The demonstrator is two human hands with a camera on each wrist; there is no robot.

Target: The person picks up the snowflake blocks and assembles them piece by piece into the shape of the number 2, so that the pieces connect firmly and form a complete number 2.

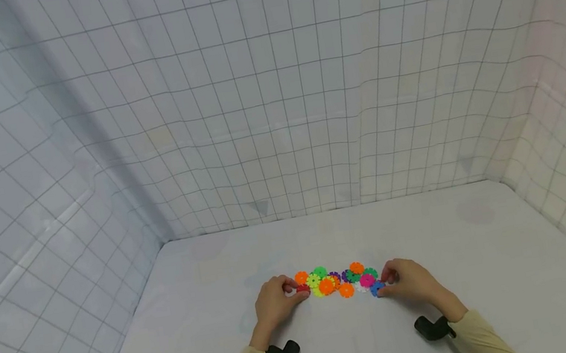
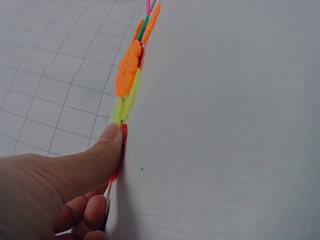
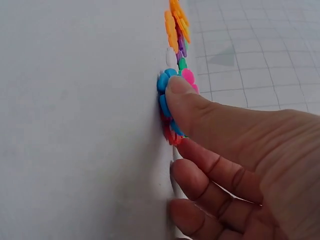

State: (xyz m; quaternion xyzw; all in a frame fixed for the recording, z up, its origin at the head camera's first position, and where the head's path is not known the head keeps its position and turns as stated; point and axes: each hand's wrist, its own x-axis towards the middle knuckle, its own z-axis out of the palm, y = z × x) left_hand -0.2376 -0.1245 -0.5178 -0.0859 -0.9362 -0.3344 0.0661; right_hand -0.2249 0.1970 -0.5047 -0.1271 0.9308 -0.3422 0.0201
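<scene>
At lower centre, red snowflake disc (image 1: 303, 289) and blue snowflake disc (image 1: 377, 289) are pinched by curled left hand (image 1: 276, 303) and right hand (image 1: 411, 281) respectively; the overlapping disc pile (image 1: 326, 286) could be scattered by uneven pressure.

Left grip (image 1: 275, 302) pinches a red notched disc (image 1: 303, 290), right grip (image 1: 411, 282) a blue disc (image 1: 376, 288); multicoloured discs (image 1: 326, 286) lie between.

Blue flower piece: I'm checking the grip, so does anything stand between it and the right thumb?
Nothing visible does: the right hand has its thumb directly on the blue flower piece. A red piece shows beside the index fingertip.
</scene>
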